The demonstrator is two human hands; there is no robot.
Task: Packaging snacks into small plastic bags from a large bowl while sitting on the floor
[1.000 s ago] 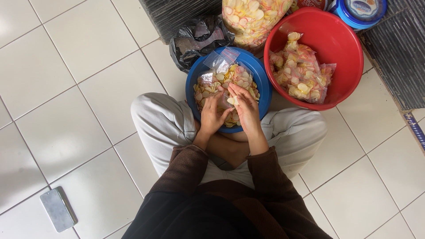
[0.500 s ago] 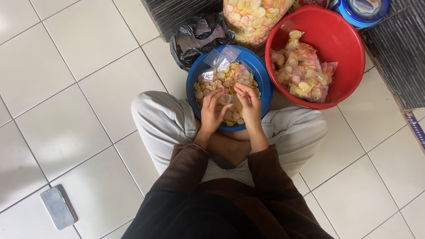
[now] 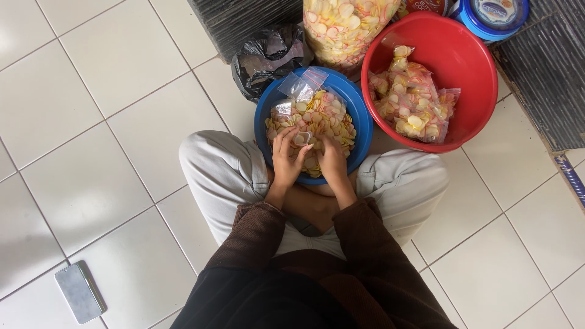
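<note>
A blue basin (image 3: 366,122) rests on my crossed legs, filled with thin round yellow and pink chips (image 3: 332,116). My left hand (image 3: 284,157) is at the near side of the basin and pinches a small clear bag (image 3: 301,138) that lies on the chips. Just to its right, my right hand (image 3: 333,160) is knuckles up, with its fingers curled down into the chips. Empty small clear bags (image 3: 301,83) lie at the basin's far rim.
A red basin (image 3: 472,58) at the right holds filled chip bags (image 3: 414,100). Behind stand a large clear sack of chips (image 3: 347,24), a black plastic bag (image 3: 265,58) and a blue lidded tub (image 3: 495,15). A phone (image 3: 79,292) lies on the white tiles at the lower left.
Both hands have drawn back toward me and lowered onto the chips. The right hand has left the small bag and dug its fingers into the chips.
</note>
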